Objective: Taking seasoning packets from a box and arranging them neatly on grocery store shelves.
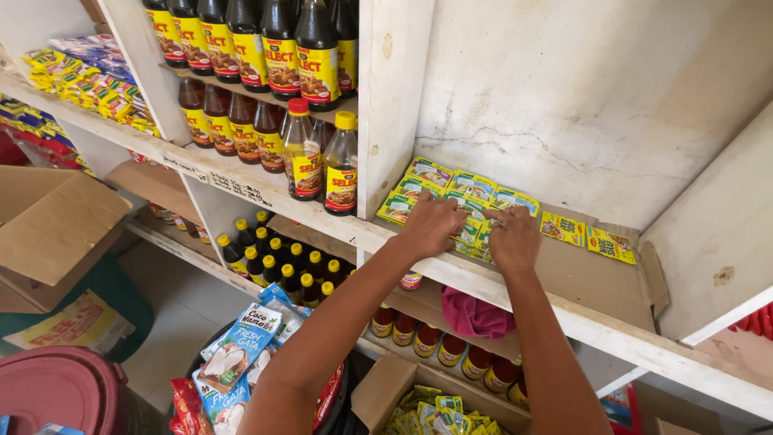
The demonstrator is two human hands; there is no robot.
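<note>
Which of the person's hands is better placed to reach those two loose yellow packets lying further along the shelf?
The right hand, probably. It rests on the right end of the green sachets, nearer the two yellow packets on the cardboard liner. The left hand is farther away.

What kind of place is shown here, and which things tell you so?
Most likely a small grocery shop. White wooden shelves hold rows of dark sauce bottles. The left hand and right hand rest on green and yellow sachets on a cardboard-lined shelf, and an open carton below holds more sachets.

Green-yellow sachets (451, 201), brown cardboard liner (596, 282), possibly pink cloth (475, 316)
</note>
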